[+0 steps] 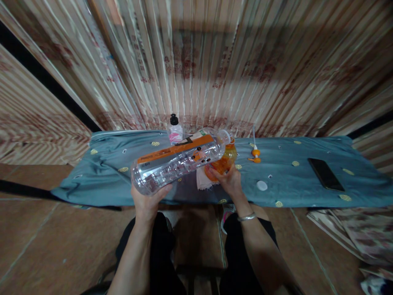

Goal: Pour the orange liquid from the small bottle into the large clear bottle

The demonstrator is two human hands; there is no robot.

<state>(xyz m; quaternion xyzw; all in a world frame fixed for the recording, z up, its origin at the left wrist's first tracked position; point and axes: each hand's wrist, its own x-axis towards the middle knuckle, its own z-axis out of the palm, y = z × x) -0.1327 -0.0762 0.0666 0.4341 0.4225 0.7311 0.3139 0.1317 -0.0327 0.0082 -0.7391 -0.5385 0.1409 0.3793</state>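
Observation:
My left hand (pixel 150 200) is wrapped round the base of a large clear plastic bottle (pixel 181 159) with an orange label. The bottle is tilted, its neck pointing right, above the mouth of a smaller orange see-through bottle (pixel 225 162). My right hand (pixel 229 178) grips that orange bottle, which stands by a pale cloth (pixel 204 180). Whether liquid passes between the two mouths I cannot tell. To the right lie an orange and white pump top (pixel 254 155) and a round white cap (pixel 262 185).
A clear bottle with a black cap (pixel 174 129) stands upright behind the large bottle. A black phone (pixel 326 174) lies at the right on the blue-green cloth-covered table (pixel 294 176). A pleated curtain (pixel 196 61) hangs close behind the table.

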